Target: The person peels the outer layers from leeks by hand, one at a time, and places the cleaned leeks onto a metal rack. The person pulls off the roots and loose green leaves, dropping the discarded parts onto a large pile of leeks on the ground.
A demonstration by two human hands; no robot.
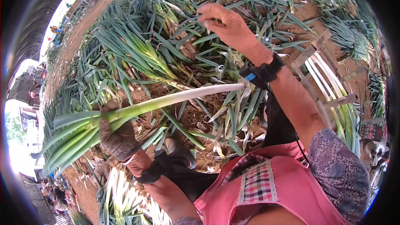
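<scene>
A long leek [183, 96] with a white shaft and green leaves lies across the view, its root end pointing right. My left hand [118, 136], in a dirty glove, is closed around it near the leaves. Above the leek is my right hand [228, 26], bare and apart from it. Its fingers curl loosely, with a gap to the thumb and nothing visible between them. Behind my right hand lies a heap of untrimmed leeks [133, 46] with soil and roots. Stripped leaves [233, 116] are scattered below the leek's root end.
At the right, a wooden rack [321, 79] holds several cleaned leeks [333, 87]. More white-stemmed leeks [118, 196] lie at the lower left. A pink apron [287, 187] covers my lap. Bundles of leeks [350, 37] spread over the bare soil at the upper right.
</scene>
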